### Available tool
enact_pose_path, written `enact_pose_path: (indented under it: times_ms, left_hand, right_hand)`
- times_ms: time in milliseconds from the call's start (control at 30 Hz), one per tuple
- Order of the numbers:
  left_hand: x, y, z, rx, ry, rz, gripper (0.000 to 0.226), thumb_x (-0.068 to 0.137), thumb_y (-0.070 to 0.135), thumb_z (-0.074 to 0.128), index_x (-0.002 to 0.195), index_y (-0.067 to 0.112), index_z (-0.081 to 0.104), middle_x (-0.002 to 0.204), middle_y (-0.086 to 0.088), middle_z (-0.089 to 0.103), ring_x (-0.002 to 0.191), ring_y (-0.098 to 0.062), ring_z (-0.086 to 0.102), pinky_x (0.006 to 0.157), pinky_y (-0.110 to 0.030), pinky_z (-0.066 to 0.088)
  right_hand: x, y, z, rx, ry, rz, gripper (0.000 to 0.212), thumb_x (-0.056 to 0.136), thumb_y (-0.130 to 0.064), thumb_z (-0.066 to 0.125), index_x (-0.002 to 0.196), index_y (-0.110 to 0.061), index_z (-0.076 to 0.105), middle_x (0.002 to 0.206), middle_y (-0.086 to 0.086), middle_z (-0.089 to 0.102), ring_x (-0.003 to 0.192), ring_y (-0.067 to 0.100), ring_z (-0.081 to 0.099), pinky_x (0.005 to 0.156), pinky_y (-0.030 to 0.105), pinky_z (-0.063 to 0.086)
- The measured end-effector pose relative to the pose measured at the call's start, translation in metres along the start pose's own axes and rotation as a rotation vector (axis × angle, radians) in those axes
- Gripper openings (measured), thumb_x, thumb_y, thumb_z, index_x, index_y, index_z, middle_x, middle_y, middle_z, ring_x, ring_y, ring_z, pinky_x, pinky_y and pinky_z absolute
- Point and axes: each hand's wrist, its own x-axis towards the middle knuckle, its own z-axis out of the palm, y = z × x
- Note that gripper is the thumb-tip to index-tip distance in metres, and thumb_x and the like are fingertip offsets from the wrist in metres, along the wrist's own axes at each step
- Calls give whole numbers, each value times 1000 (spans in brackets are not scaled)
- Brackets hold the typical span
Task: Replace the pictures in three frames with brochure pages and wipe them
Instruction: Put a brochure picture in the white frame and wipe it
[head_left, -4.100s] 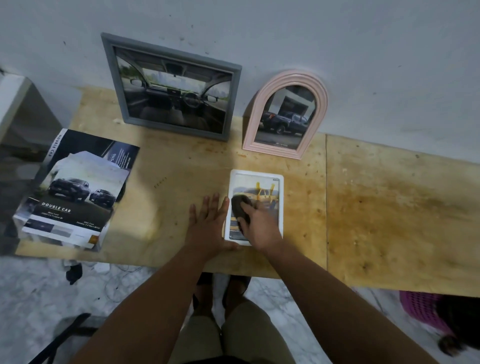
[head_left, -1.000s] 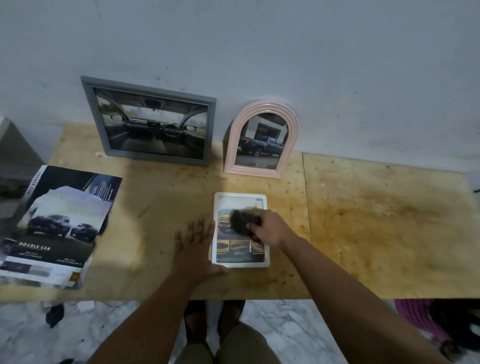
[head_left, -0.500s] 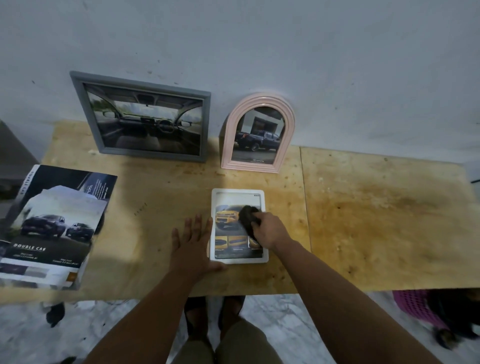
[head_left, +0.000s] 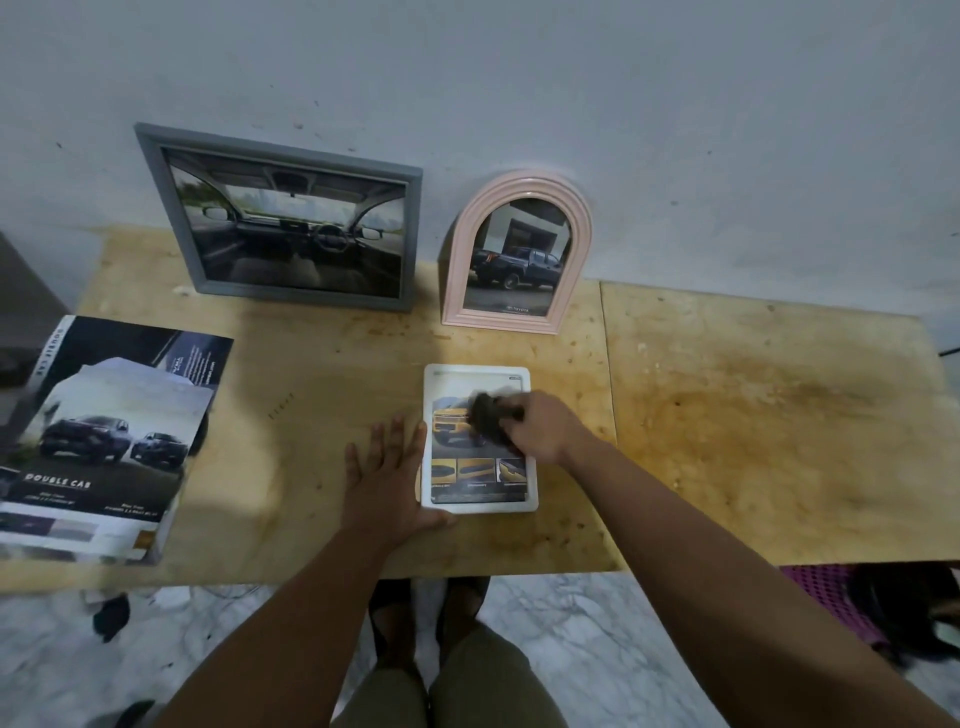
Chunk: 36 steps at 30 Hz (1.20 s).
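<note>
Now the white frame (head_left: 479, 439) lies flat on the wooden table (head_left: 753, 426), at 6 o'clock from the pink arched frame (head_left: 517, 254). To wipe it well, rub every corner of the glass and keep the frame from sliding. The right hand (head_left: 545, 426) grips a dark cloth (head_left: 488, 418) on the yellow car picture. The left hand (head_left: 387, 473) lies flat, fingers straight, touching the frame's 9 o'clock edge.

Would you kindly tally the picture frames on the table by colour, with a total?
Grey frame: 1
Pink frame: 1
White frame: 1
Total: 3
</note>
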Motion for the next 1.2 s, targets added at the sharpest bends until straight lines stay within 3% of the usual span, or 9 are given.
enact_pose_path:
  times_ms: [67, 200, 300, 400, 700, 900, 1000, 1100, 1200]
  left_hand:
    - [-1, 0, 0, 4, 5, 3, 136, 61, 95, 50, 154, 31, -26, 161, -4, -34, 151, -33, -23, 119, -63, -7]
    - [-2, 1, 0, 6, 16, -1, 136, 61, 95, 51, 154, 30, -26, 163, -5, -31, 151, -33, -23, 119, -63, -7]
    - [-1, 2, 0, 2, 15, -9, 136, 60, 95, 51, 154, 33, -25, 164, -4, -29, 152, -33, -22, 119, -63, -8]
    - [-1, 2, 1, -3, 8, -16, 138, 58, 95, 52, 154, 34, -25, 164, -4, -28, 152, -33, -21, 118, -63, -9]
    - [0, 4, 0, -17, -11, -34, 137, 59, 92, 57, 153, 36, -26, 165, -3, -27, 152, -32, -22, 119, -63, -9]
    - [-1, 7, -4, 13, -11, -35, 132, 66, 88, 57, 154, 33, -24, 165, -6, -24, 152, -33, -20, 119, -63, -7]
    - [-1, 6, -4, 28, -11, -27, 131, 66, 90, 52, 155, 32, -24, 166, -7, -23, 152, -34, -19, 119, -64, -6]
    - [-1, 6, -3, 43, -17, -22, 135, 62, 93, 51, 154, 31, -25, 165, -8, -23, 153, -35, -18, 118, -64, -5]
    - [-1, 4, -1, 36, -3, -18, 138, 58, 97, 48, 153, 32, -27, 164, -7, -27, 152, -35, -20, 118, -64, -6]
  right_hand:
    - [16, -1, -2, -151, 166, -26, 41, 101, -21, 55, 141, -19, 59, 124, 13, 61, 100, 34, 67, 89, 42, 57]
    - [23, 3, 13, -442, 58, 2, 53, 98, -21, 58, 149, -21, 43, 140, 12, 42, 95, 37, 68, 81, 46, 60]
    - [15, 8, 24, -519, 93, 37, 45, 98, -24, 55, 142, -17, 47, 137, 12, 44, 89, 36, 69, 66, 40, 53]
    - [1, 11, 32, -510, 89, 59, 35, 99, -31, 51, 130, -16, 57, 133, 11, 49, 90, 33, 69, 67, 38, 52]
    - [-57, 15, 88, -342, 61, 56, 34, 93, -42, 56, 114, -20, 71, 112, 4, 70, 96, 25, 68, 75, 31, 52]
    - [-55, -12, 111, -166, 84, 1, 38, 94, -40, 56, 121, -17, 71, 121, 6, 70, 104, 28, 67, 87, 36, 55]
    - [-49, -19, 109, 9, -16, -48, 34, 95, -30, 59, 125, -19, 72, 132, 3, 65, 111, 28, 65, 91, 31, 52]
    - [-37, -10, 81, 334, -226, -11, 30, 96, -14, 62, 123, -19, 75, 118, 3, 70, 105, 25, 67, 80, 23, 49]
    - [-22, -1, 42, 515, -106, 2, 44, 94, -6, 65, 134, -24, 66, 112, -2, 70, 95, 19, 70, 69, 21, 58]
